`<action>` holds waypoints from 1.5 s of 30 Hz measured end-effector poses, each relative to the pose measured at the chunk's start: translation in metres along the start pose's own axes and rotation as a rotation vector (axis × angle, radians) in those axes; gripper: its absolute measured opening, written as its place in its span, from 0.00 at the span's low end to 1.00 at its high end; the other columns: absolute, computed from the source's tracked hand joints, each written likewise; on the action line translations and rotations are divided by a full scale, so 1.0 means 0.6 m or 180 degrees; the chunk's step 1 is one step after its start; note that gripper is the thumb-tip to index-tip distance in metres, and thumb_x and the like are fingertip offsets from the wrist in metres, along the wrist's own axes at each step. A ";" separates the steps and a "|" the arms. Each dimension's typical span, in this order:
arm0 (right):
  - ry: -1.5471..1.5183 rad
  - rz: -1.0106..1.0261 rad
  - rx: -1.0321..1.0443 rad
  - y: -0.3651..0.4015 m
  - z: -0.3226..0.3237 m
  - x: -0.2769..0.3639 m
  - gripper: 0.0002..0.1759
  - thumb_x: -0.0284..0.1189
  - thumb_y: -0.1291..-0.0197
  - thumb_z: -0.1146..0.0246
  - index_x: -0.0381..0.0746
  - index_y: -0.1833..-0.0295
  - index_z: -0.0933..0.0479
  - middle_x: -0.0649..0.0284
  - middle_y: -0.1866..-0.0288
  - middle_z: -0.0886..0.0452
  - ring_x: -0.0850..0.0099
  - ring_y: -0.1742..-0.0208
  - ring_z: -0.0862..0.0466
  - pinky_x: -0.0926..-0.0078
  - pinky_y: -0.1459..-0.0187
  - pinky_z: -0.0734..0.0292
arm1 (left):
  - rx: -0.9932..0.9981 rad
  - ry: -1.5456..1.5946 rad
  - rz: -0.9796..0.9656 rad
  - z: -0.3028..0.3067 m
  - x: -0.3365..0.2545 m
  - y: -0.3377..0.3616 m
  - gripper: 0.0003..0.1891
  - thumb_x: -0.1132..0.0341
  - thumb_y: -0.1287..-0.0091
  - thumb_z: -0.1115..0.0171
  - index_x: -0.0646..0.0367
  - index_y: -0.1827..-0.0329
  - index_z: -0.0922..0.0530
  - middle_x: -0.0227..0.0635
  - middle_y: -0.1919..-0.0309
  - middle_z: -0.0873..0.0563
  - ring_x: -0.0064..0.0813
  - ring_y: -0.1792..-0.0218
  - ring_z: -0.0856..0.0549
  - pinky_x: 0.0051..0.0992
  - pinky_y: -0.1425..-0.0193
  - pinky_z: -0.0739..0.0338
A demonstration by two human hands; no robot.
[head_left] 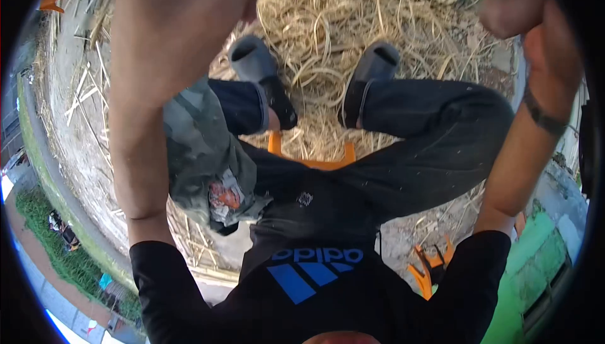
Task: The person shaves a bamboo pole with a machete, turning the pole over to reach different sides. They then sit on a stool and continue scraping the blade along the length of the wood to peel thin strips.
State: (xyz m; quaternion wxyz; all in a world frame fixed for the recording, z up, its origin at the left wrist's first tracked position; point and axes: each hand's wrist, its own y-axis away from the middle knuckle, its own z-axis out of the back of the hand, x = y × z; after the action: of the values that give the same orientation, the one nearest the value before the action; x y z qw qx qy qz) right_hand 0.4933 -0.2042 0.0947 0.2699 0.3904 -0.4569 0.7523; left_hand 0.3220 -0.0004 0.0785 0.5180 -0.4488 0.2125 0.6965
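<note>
My left hand (189, 22) is raised close to the camera at the upper left, blurred and cut by the top edge. At the upper right is my right hand (532, 19), with a thumb showing and the other fingers hidden or cut off. A dark band (543, 116) circles the right wrist. What either hand holds, if anything, cannot be made out. Beneath the hands, pale straw-like strips (321, 22) lie heaped on the ground. A torn grey-green cloth (198, 149) covers one thigh, below my left forearm.
Grey slippers (253, 60) are on my feet, beside the strips. I sit on an orange seat (321, 164). Another orange object (432, 268) stands behind at the lower right. A green wall (535, 268) is at the right, and grass (41, 212) at the far left.
</note>
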 end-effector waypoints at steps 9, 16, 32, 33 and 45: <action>0.0071 -0.0318 0.0337 0.018 -0.020 -0.010 0.11 0.33 0.31 0.30 0.36 0.52 0.16 0.63 0.63 0.12 0.76 0.62 0.13 0.78 0.54 0.17 | -0.0479 -0.0508 -0.0705 -0.009 0.035 0.002 0.20 0.52 0.21 0.37 0.61 0.64 0.20 0.34 0.79 0.17 0.16 0.83 0.22 0.19 0.79 0.27; 0.0123 -0.0368 0.0422 0.021 -0.023 -0.018 0.11 0.33 0.31 0.31 0.36 0.52 0.16 0.62 0.63 0.12 0.76 0.62 0.14 0.78 0.54 0.17 | -0.0492 -0.0573 -0.0796 -0.013 0.046 -0.004 0.19 0.51 0.23 0.36 0.61 0.61 0.20 0.35 0.75 0.16 0.18 0.79 0.21 0.21 0.75 0.26; 0.0057 -0.0792 0.0488 0.071 -0.021 -0.038 0.12 0.33 0.30 0.32 0.35 0.52 0.16 0.61 0.63 0.12 0.75 0.64 0.14 0.77 0.54 0.17 | 0.0084 -0.0286 -0.0593 -0.022 0.042 0.087 0.21 0.50 0.27 0.32 0.62 0.54 0.20 0.38 0.67 0.16 0.24 0.70 0.18 0.24 0.66 0.24; 0.0044 -0.0798 0.0497 0.071 -0.020 -0.039 0.12 0.33 0.30 0.32 0.34 0.52 0.16 0.61 0.63 0.12 0.75 0.64 0.14 0.77 0.54 0.17 | 0.0101 -0.0274 -0.0580 -0.022 0.042 0.088 0.21 0.50 0.28 0.32 0.62 0.54 0.20 0.39 0.67 0.16 0.24 0.69 0.18 0.24 0.66 0.24; 0.0046 -0.0886 0.0494 0.082 -0.017 -0.035 0.12 0.33 0.30 0.33 0.34 0.52 0.17 0.60 0.64 0.12 0.74 0.66 0.14 0.76 0.54 0.17 | 0.0240 -0.0250 -0.0525 -0.028 0.042 0.098 0.24 0.49 0.31 0.29 0.63 0.49 0.20 0.41 0.60 0.15 0.28 0.63 0.17 0.27 0.60 0.22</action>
State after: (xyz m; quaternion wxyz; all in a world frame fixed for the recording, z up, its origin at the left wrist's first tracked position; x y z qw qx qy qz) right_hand 0.4641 -0.2174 0.0509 0.3439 0.4642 -0.3370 0.7434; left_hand 0.2736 -0.0218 0.0384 0.5980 -0.4174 0.1804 0.6600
